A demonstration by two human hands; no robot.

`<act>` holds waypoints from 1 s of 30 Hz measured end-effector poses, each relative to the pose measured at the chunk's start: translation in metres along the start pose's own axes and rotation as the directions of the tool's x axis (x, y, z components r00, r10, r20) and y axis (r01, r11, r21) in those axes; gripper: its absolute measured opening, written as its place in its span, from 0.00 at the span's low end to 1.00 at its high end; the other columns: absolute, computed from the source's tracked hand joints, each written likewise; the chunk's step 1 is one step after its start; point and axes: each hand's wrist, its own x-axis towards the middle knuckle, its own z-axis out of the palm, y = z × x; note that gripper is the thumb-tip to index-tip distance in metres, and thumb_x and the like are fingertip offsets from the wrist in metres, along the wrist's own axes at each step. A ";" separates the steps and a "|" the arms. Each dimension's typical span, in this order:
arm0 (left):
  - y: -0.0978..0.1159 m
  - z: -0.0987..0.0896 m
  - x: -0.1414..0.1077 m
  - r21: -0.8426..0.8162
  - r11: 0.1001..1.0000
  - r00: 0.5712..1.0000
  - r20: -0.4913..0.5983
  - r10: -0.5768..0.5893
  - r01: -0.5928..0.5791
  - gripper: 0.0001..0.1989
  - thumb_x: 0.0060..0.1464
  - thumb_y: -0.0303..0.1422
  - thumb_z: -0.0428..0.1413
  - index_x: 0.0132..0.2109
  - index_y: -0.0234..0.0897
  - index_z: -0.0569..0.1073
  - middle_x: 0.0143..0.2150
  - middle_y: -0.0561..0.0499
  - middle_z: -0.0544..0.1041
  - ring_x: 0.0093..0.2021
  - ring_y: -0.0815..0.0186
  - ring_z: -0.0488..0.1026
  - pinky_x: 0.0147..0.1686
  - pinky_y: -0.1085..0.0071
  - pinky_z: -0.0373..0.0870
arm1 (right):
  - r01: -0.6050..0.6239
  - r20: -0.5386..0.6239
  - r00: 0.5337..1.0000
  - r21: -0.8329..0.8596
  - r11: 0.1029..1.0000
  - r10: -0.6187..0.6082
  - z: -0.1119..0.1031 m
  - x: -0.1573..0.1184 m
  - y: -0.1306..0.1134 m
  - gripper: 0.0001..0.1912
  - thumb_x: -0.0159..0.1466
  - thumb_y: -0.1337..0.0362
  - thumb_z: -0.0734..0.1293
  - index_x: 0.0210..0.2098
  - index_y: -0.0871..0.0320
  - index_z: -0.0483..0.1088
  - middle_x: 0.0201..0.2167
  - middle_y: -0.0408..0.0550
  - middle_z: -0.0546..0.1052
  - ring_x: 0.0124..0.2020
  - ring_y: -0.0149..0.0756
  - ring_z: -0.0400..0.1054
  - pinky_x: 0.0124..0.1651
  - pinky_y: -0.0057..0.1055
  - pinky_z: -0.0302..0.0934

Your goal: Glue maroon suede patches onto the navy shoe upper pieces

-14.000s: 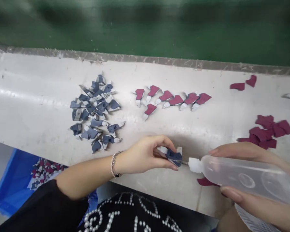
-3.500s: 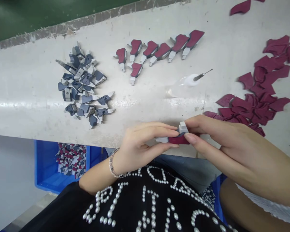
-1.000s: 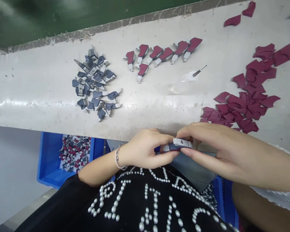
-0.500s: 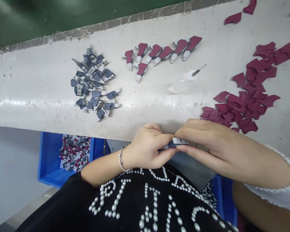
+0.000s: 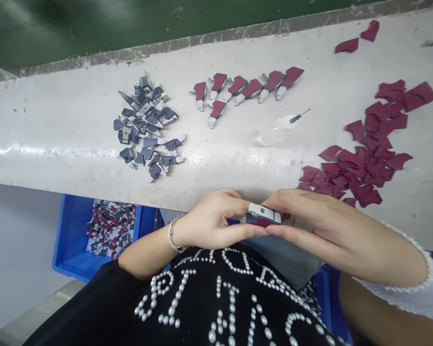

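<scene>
Left hand (image 5: 212, 225) and right hand (image 5: 310, 216): both closed, wrists turned inward, fingertips pinching a layered piece (image 5: 261, 215) from either end at the table's (image 5: 75, 144) near edge, which keeps its white, navy and maroon layers aligned. Under that edge: blue crate (image 5: 67, 230). On the table: squeeze bottle (image 5: 281, 124), lying flat; loose maroon scraps (image 5: 364, 168), right; navy pieces (image 5: 144, 127), heaped, left; maroon-topped pieces (image 5: 248, 90), in a loose row, far side.

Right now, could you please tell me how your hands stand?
Left hand, right hand: both pinching the white-and-maroon part. Squeeze bottle lying apart.
</scene>
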 end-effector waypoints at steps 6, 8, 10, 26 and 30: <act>-0.010 -0.010 -0.003 -0.030 0.998 0.985 0.167 0.052 -0.048 0.18 0.68 0.43 0.54 0.36 0.36 0.80 0.29 0.48 0.83 0.30 0.67 0.79 0.35 0.72 0.74 | -0.152 0.082 0.986 0.120 0.981 0.143 0.000 0.008 0.000 0.13 0.72 0.52 0.62 0.44 0.54 0.70 0.37 0.46 0.78 0.36 0.37 0.72 0.39 0.34 0.63; -0.012 -0.024 0.001 0.090 0.995 0.995 0.096 0.033 -0.041 0.21 0.66 0.46 0.55 0.32 0.35 0.78 0.25 0.49 0.81 0.26 0.67 0.77 0.31 0.73 0.72 | -0.180 0.055 0.983 0.091 0.980 0.175 -0.005 0.012 0.003 0.13 0.72 0.51 0.63 0.45 0.53 0.70 0.34 0.43 0.77 0.34 0.36 0.72 0.38 0.33 0.63; -0.012 -0.046 0.014 0.283 0.955 0.996 0.001 -0.094 0.090 0.23 0.68 0.48 0.52 0.34 0.36 0.78 0.29 0.49 0.83 0.30 0.67 0.80 0.33 0.74 0.73 | -0.214 -0.037 0.976 0.043 0.976 0.216 -0.013 0.014 0.012 0.15 0.71 0.48 0.64 0.43 0.53 0.68 0.30 0.41 0.74 0.31 0.35 0.70 0.35 0.33 0.64; -0.024 -0.163 0.068 0.600 0.282 0.646 -0.756 -0.104 0.748 0.17 0.67 0.40 0.54 0.54 0.31 0.73 0.57 0.37 0.75 0.60 0.50 0.71 0.58 0.52 0.70 | -0.158 -0.445 0.872 0.140 0.977 0.205 -0.035 0.063 0.065 0.24 0.66 0.44 0.67 0.50 0.57 0.73 0.52 0.54 0.78 0.51 0.47 0.74 0.55 0.49 0.67; -0.033 -0.180 0.051 0.559 0.271 0.608 -0.779 -0.151 0.784 0.16 0.65 0.40 0.58 0.54 0.34 0.74 0.58 0.43 0.74 0.58 0.55 0.72 0.59 0.50 0.71 | -0.181 -0.456 0.838 0.287 0.941 0.300 -0.033 0.047 0.047 0.30 0.67 0.39 0.62 0.57 0.52 0.64 0.43 0.52 0.81 0.45 0.50 0.76 0.47 0.46 0.69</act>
